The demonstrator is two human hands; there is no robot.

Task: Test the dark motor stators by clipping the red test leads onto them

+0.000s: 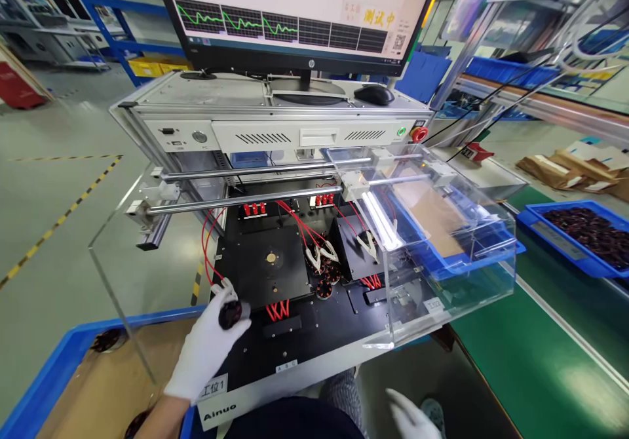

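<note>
**Gloved left hand grips a small dark round part at the test bench**

Head view, the only one, looking down over the bench. The left hand (205,350), in a white glove, is up over the near-left corner of the black test plate (255,275), and its fingers are curled around a small dark round part (230,313), pinched between thumb and fingertips at the top of the hand. The part sits just above the plate's edge; whether it touches the plate is hard to tell from this angle. Right beside the fingertips, red wires (210,242) loop up and away from the hand toward the back of the fixture.

Further out from the hand, toward the middle of the plate, a brass-coloured disc (270,256) lies flat on a raised black block. Beyond that, white clips (319,253) on red leads are clamped over two more dark round parts (328,278). Past them stands a clear plastic cover (442,255), pushed off to the far side from the left hand.

Below and outboard of the left wrist, a blue tray (54,367) with a brown liner holds other dark round pieces at its edge.

The right hand (410,416), also gloved, is low at the bottom edge, well apart from the left, fingers loosely spread and nothing in its grasp.

Up top, a monitor (295,13) shows green traces.
</note>
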